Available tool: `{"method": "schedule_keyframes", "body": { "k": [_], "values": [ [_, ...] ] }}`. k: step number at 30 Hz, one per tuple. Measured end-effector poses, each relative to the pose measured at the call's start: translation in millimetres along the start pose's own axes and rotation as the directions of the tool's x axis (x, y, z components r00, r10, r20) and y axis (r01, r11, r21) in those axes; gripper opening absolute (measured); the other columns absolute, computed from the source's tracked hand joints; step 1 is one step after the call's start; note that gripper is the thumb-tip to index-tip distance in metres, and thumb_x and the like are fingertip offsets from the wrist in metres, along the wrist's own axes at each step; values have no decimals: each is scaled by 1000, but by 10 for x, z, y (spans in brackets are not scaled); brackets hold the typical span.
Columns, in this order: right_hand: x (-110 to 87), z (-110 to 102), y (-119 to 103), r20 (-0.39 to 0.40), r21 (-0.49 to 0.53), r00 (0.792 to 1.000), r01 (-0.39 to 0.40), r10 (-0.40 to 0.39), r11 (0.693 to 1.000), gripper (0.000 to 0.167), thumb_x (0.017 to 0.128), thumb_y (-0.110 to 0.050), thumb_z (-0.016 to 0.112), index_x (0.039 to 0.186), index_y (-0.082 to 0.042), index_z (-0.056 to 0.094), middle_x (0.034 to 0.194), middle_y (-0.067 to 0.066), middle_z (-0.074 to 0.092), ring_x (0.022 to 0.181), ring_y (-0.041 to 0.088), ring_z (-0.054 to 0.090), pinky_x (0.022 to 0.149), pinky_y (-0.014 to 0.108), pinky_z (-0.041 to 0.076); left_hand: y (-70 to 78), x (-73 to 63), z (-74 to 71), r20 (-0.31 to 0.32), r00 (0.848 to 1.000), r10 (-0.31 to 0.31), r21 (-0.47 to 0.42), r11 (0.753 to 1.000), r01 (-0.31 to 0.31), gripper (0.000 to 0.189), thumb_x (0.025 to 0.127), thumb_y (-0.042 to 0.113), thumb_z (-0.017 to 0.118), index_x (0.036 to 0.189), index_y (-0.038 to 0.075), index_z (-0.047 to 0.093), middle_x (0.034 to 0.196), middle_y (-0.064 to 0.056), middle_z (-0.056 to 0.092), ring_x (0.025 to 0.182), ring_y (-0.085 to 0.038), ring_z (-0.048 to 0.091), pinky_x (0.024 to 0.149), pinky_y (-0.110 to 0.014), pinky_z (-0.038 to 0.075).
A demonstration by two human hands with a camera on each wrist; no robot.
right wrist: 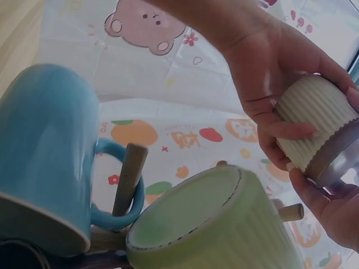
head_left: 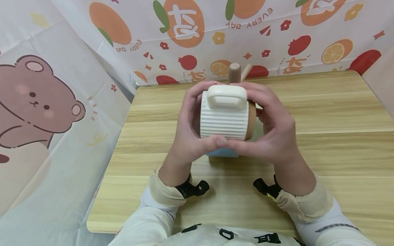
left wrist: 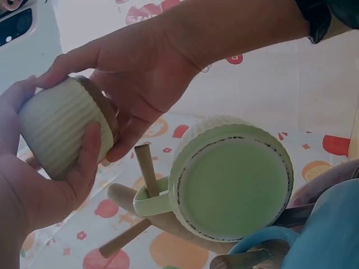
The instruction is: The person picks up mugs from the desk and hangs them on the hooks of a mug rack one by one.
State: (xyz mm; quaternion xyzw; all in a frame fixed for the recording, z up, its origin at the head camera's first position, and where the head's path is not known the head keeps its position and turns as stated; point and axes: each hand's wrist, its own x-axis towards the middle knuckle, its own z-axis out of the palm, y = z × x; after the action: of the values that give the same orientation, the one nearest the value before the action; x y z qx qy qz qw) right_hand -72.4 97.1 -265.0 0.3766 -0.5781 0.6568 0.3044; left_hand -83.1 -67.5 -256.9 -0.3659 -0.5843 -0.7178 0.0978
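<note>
Both hands grip a white ribbed mug (head_left: pixel 224 123) with a brown rim, turned on its side. My left hand (head_left: pixel 186 136) wraps the base side, while my right hand (head_left: pixel 274 128) holds the rim side. The handle is on the side nearest the head camera. Below and behind it, a wooden mug rack shows its post (head_left: pixel 235 74) and a peg (head_left: pixel 246 71). An upside-down green ribbed mug (left wrist: pixel 233 185) hangs by its handle on a peg. Beside it hangs a blue mug (right wrist: pixel 47 140), mostly hidden by the hands in the head view.
A wood-grain table (head_left: pixel 332 136) lies under the rack. Behind it hangs a fruit-printed cloth (head_left: pixel 240 34), and a bear-printed cloth (head_left: pixel 34 102) covers the left side. A purplish rounded thing (left wrist: pixel 322 186), partly cut off, is near the blue mug.
</note>
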Motion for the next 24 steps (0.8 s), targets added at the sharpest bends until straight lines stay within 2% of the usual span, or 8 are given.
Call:
{"method": "schedule_keyframes", "body": {
  "k": [5, 10, 13, 19, 24],
  "values": [
    [-31, -16, -31, -37, 109, 998, -55, 59, 992, 80, 70, -26, 90, 118, 23, 50, 120, 25, 61, 107, 35, 58, 95, 35, 52, 5, -15, 11, 32, 996, 79, 6, 997, -79, 105, 75, 51, 80, 133, -18, 26, 129, -1, 52, 113, -28, 50, 96, -43, 44],
    [-41, 4, -46, -91, 190, 990, -86, 105, 978, 78, 69, -26, 90, 119, 20, 50, 120, 24, 62, 105, 35, 57, 94, 34, 51, -21, -20, 20, 40, 992, 119, -8, 993, -119, 109, 75, 48, 81, 134, -21, 23, 136, -1, 47, 119, -28, 46, 101, -44, 40],
    [-45, 9, -39, -95, 211, 988, -101, 123, 972, 77, 70, -26, 89, 119, 19, 49, 121, 23, 61, 106, 35, 56, 94, 35, 50, -41, -19, 22, 35, 990, 139, 4, 990, -140, 107, 76, 47, 81, 133, -22, 23, 136, 0, 47, 120, -30, 46, 102, -46, 39],
    [-56, -4, -39, -26, 178, 992, -115, 122, 977, 87, 72, -30, 88, 131, 14, 42, 126, 22, 57, 113, 36, 52, 99, 37, 44, -65, -29, -17, 14, 988, 151, 38, 988, -151, 103, 76, 48, 80, 134, -19, 29, 134, -1, 52, 118, -29, 50, 100, -45, 41],
    [-42, -21, -49, 80, 168, 995, -76, 63, 983, 97, 74, -27, 86, 141, 15, 30, 130, 22, 55, 122, 37, 48, 103, 39, 41, -56, -26, -55, -2, 993, 120, -22, 993, -120, 102, 76, 52, 77, 136, -18, 33, 131, -3, 54, 113, -27, 52, 97, -41, 43]
  ]
}}
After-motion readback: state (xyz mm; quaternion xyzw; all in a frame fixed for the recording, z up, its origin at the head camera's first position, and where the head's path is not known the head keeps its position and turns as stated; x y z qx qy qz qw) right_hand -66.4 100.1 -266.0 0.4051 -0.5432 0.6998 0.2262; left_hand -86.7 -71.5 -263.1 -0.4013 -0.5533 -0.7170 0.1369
